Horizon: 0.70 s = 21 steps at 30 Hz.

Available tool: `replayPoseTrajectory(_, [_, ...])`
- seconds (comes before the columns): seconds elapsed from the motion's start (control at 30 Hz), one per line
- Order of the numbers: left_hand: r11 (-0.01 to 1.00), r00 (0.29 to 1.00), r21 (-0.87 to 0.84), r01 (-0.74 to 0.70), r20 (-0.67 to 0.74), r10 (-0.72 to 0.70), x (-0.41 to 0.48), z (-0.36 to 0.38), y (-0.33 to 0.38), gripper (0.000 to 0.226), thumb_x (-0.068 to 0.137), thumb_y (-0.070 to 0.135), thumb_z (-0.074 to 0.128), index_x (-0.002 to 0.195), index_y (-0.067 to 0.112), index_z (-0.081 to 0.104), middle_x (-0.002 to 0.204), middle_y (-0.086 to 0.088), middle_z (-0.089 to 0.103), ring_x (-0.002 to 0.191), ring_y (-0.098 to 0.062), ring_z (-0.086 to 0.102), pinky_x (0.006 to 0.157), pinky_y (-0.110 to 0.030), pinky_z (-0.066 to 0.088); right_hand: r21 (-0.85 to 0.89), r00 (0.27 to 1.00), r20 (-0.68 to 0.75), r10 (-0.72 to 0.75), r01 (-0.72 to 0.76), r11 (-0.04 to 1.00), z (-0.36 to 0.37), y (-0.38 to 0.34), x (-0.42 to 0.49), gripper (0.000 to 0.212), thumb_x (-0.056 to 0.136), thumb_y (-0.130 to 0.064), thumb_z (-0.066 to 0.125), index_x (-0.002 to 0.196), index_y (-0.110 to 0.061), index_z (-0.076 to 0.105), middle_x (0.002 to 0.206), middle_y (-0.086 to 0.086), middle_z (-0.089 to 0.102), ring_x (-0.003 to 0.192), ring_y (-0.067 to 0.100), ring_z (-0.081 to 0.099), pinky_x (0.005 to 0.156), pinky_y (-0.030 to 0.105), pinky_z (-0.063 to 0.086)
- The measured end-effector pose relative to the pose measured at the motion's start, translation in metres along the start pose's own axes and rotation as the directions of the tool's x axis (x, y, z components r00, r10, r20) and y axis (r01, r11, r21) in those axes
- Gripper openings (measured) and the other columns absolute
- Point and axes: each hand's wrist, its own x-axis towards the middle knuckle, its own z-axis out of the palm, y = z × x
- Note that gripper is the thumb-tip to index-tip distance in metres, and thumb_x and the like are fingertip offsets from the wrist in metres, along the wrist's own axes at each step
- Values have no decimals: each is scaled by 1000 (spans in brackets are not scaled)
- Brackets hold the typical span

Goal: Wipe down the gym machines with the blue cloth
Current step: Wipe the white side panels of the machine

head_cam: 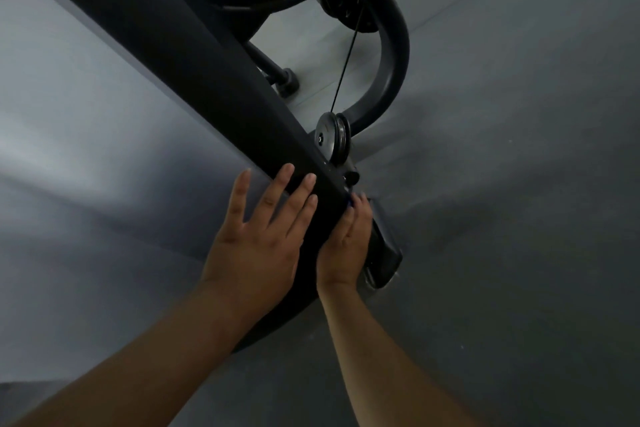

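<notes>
Both forearms reach to the machine's black beam (207, 80). I see my left hand (256, 246) flat on it, fingers spread. My right hand (346, 246) presses straight fingers against the beam's right side, with a sliver of blue cloth (348, 203) at the fingertips.

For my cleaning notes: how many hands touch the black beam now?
2. The left hand lies flat on the black beam, on its left side; the right hand presses against its right side.

Dark grey floor (519, 184); paler grey surface (69, 97) at left.
</notes>
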Motion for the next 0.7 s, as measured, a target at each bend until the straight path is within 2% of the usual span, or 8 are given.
replayPoseTrajectory(0.07, [1000, 1000, -6, 0, -25, -1, -2, 1, -1, 78, 111, 52, 26, 175, 15, -1, 179, -16, -24, 163, -40, -29, 120, -74, -27, -39, 970, -82, 229, -233, 972, -15, 31, 15, 43, 116, -38, 30, 143, -23, 60, 149, 0, 60, 141, 16, 54, 124, 41, 39])
replayPoseTrajectory(0.13, [1000, 999, -5, -2, -33, 2, -4, 3, -1, 77, 111, 50, 28, 175, 15, 3, 180, -16, -20, 165, -39, -24, 121, -71, -27, -79, 943, -88, 322, -329, 941, -20, 40, 22, 41, 116, -35, 30, 137, -22, 64, 141, 3, 64, 135, 22, 59, 118, 39, 43])
replayPoseTrajectory(0.23, [1000, 998, 2, 18, -59, -18, -4, 12, 5, 77, 111, 48, 28, 175, 13, 3, 181, -16, -19, 167, -38, -19, 123, -70, -26, 55, 976, -53, 210, -208, 977, -5, 2, 17, 30, 114, -38, 37, 119, -42, 66, 129, -13, 68, 125, 5, 62, 111, 33, 47])
replayPoseTrajectory(0.33, [999, 996, -1, 47, -78, -47, -2, 19, 12, 78, 110, 47, 27, 175, 12, -2, 180, -16, -21, 167, -37, -19, 123, -69, -25, 102, 1000, 3, 15, -15, 995, 2, -19, 15, 30, 114, -35, 42, 126, -36, 70, 132, -13, 70, 133, 9, 61, 113, 31, 45])
replayPoseTrajectory(0.4, [998, 994, -13, 56, -93, -57, -2, 21, 11, 78, 110, 46, 28, 175, 13, -1, 180, -15, -21, 167, -36, -18, 124, -69, -25, 43, 1000, -3, 17, -16, 999, -3, -9, 25, 31, 114, -33, 43, 122, -30, 73, 122, -13, 73, 121, 6, 65, 108, 35, 51])
replayPoseTrajectory(0.47, [999, 994, -18, 52, -100, -53, -3, 22, 10, 79, 110, 45, 33, 175, 14, 2, 181, -14, -20, 168, -35, -16, 124, -68, -25, 18, 986, -47, 159, -158, 987, -8, 10, 40, 33, 112, -35, 43, 111, -32, 76, 108, -13, 75, 105, 3, 68, 103, 45, 55])
replayPoseTrajectory(0.57, [999, 995, -15, 50, -91, -51, -3, 21, 9, 79, 110, 45, 34, 175, 15, 3, 181, -14, -19, 168, -34, -16, 125, -67, -24, 29, 968, -83, 237, -235, 972, -6, 12, 39, 35, 110, -42, 43, 108, -31, 76, 104, -11, 76, 101, 7, 70, 100, 50, 57])
replayPoseTrajectory(0.7, [999, 996, 7, 53, -72, -53, 0, 20, 12, 79, 109, 46, 27, 175, 14, -3, 180, -14, -24, 167, -35, -21, 122, -68, -28, 132, 997, -47, 58, -52, 990, 9, -30, 15, 27, 114, -33, 44, 121, -37, 70, 125, -15, 73, 124, 4, 65, 108, 30, 50])
